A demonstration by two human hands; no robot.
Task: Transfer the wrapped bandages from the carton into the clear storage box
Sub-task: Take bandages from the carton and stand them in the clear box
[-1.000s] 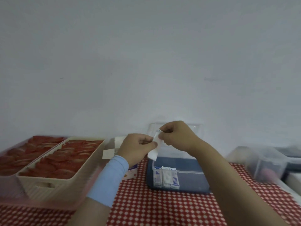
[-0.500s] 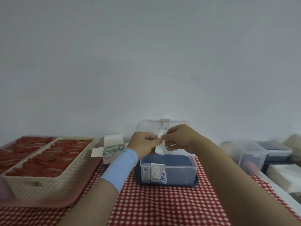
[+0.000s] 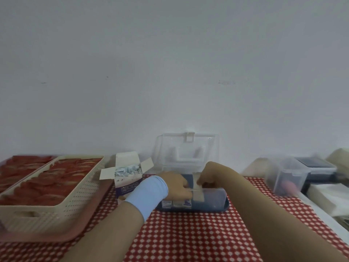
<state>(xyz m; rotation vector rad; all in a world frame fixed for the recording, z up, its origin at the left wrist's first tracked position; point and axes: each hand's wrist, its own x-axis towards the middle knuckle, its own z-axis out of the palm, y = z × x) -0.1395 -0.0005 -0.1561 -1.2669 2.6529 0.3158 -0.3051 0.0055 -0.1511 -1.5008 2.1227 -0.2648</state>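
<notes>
A: What do we log?
B: Hands dropped. Our left hand [image 3: 177, 184] and right hand [image 3: 209, 178] both pinch the white wrapped bandage strip [image 3: 198, 194], now dipping into the clear plastic storage box [image 3: 217, 197] beneath them.
A: Carton?
B: The open purple-and-white cardboard carton [image 3: 128, 180] sits left of the left hand, still stocked. We expect release next.

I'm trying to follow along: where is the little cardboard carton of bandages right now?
In the head view the open carton stands left of centre, between the cream basket and the clear storage box.
</notes>
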